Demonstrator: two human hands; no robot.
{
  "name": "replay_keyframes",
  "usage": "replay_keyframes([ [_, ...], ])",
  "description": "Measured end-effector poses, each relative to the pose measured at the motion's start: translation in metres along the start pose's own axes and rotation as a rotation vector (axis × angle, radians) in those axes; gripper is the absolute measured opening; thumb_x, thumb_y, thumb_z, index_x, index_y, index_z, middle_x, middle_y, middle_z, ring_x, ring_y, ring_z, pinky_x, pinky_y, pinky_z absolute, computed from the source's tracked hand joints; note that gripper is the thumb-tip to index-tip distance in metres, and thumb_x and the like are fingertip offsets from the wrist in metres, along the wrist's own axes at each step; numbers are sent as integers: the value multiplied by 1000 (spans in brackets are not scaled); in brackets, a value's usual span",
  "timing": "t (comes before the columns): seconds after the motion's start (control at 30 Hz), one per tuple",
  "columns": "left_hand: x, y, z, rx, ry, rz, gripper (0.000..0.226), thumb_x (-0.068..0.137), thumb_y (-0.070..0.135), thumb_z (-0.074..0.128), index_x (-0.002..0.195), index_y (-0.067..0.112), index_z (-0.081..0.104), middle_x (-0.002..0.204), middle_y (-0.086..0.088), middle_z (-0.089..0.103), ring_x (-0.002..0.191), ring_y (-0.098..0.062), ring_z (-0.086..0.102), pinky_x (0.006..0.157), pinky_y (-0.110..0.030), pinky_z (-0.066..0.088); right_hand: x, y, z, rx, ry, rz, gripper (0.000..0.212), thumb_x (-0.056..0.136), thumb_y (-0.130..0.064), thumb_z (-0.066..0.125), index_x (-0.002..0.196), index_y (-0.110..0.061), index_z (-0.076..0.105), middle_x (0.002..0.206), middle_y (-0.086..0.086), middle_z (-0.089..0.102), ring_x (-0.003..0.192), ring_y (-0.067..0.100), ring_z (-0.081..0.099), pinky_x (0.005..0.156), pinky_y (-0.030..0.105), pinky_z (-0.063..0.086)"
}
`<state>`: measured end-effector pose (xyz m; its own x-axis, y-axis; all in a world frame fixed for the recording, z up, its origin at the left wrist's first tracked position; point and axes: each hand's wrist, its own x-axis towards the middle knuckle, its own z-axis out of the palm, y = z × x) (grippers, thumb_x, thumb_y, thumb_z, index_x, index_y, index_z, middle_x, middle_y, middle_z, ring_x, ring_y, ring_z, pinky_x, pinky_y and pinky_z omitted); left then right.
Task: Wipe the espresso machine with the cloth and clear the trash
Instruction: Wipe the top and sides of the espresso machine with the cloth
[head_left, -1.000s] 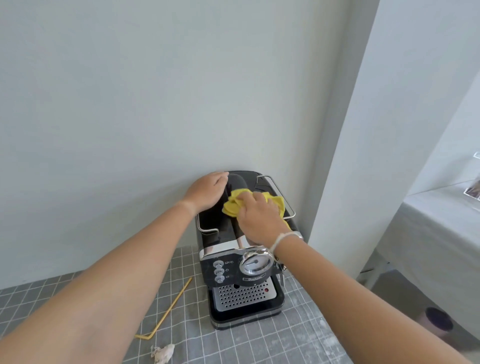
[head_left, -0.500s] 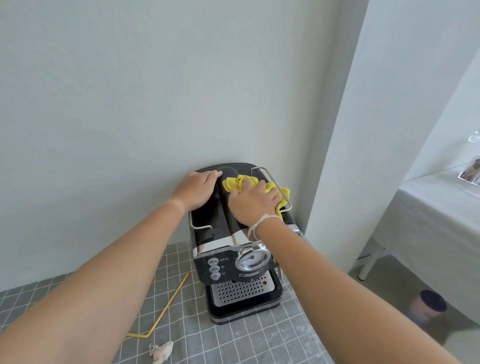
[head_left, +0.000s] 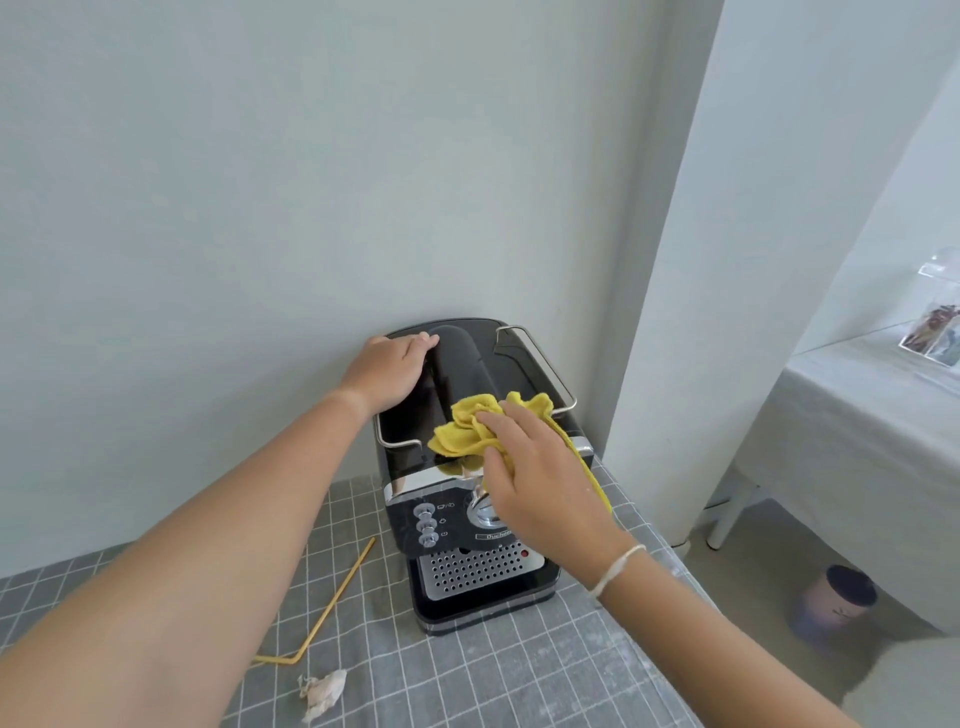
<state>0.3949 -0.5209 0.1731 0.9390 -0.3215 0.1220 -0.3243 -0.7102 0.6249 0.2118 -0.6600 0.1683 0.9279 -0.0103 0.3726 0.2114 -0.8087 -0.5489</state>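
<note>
Right hand (head_left: 540, 483) closed around a bunched yellow cloth (head_left: 470, 428), fingers pinching the folds together; the wad presses on the front edge of the espresso machine (head_left: 467, 467), where the black top meets the chrome strip. A loose tail of cloth hangs down the machine's right side. Bunching likely gives a thicker pad and keeps the fingers off the glossy surface.

Left hand (head_left: 392, 371) flat on the back left corner of the top, fingers spread, holding nothing. Probable purpose: brace the body against the wall so wiping pressure does not shift it.

Machine stands on a grey checked table covering (head_left: 519, 675), its back close against the wall. Chrome rail (head_left: 540, 364) runs along the top's right side, clear of the cloth.

Trash lies untouched on the covering, left of the machine: a bent yellow straw (head_left: 332, 603) and, just in front of its bend, a crumpled paper scrap (head_left: 322, 691). A small bin (head_left: 836, 603) sits on the floor to the right, beneath another table, likely where the trash goes.

Judgement: wiping step in progress; front panel, sides and trash remain.
</note>
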Motion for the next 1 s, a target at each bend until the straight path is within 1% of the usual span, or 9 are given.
replay_keyframes([
  [0.13, -7, 6, 2, 48, -24, -10, 49, 98, 36, 16, 133, 26, 49, 146, 8, 44, 143, -23, 23, 118, -36, 16, 17, -1, -1, 2, -63, 24, 38, 93, -18, 39, 130, -15, 48, 140, 3, 45, 131, 19, 37, 107, 29, 30],
  [0.33, -25, 12, 3, 56, -37, -40, 51, 99, 34, 13, 137, 23, 44, 151, 8, 36, 147, -20, 7, 117, -32, 9, 24, -6, 12, -52, -8, -5, 34, 88, -14, 42, 119, -10, 56, 126, 10, 54, 107, 30, 53, 92, 44, 47],
  [0.4, -29, 13, 3, 53, -37, -44, 50, 99, 32, 13, 137, 22, 45, 151, 7, 36, 147, -20, 6, 117, -31, 8, 2, 0, 9, -28, 29, -70, 33, 87, -12, 43, 116, -10, 59, 125, 8, 57, 107, 28, 55, 93, 36, 47],
  [0.5, -32, 17, 3, 40, -39, -38, 50, 99, 33, 14, 136, 23, 47, 151, 6, 36, 147, -20, 5, 116, -31, 8, -20, 14, -1, 81, 51, -93, 35, 87, -11, 42, 117, -13, 60, 132, 3, 55, 126, 14, 44, 102, 14, 30],
  [0.63, -36, 16, 2, 49, -52, -37, 49, 99, 34, 15, 134, 26, 47, 150, 5, 38, 147, -20, 8, 117, -35, 9, -30, 34, -6, 137, 73, -53, 40, 86, -23, 37, 120, -17, 59, 136, -3, 49, 126, -4, 30, 103, 14, 25],
  [0.73, -40, 22, 1, 185, -45, -10, 49, 99, 34, 13, 134, 26, 47, 148, 4, 42, 146, -23, 15, 119, -40, 5, -41, 54, -1, 144, 160, -49, 41, 86, -27, 36, 117, -18, 60, 132, -13, 44, 125, -1, 37, 102, 10, 30],
  [0.87, -43, 39, 3, 293, -36, -14, 50, 99, 35, 15, 123, 17, 56, 142, 1, 50, 144, -26, 21, 118, -44, 2, -43, 71, -5, 453, 183, 113, 35, 92, -9, 44, 120, -27, 56, 139, -11, 40, 121, -7, 42, 88, -5, 31],
  [0.93, -41, 48, 6, 305, -29, -18, 46, 99, 33, 18, 110, 14, 58, 138, -3, 53, 142, -28, 27, 117, -45, 8, -38, 71, -7, 645, 134, 168, 37, 95, -11, 42, 116, -39, 52, 141, -12, 40, 121, -13, 39, 94, 1, 35],
  [1.0, -37, 56, 12, 278, -26, -20, 43, 98, 31, 21, 108, 11, 58, 136, -8, 53, 138, -28, 33, 115, -43, 16, -33, 75, -8, 810, 67, 226, 30, 97, -30, 36, 115, -51, 48, 143, -17, 40, 129, -8, 35, 107, 15, 31],
])
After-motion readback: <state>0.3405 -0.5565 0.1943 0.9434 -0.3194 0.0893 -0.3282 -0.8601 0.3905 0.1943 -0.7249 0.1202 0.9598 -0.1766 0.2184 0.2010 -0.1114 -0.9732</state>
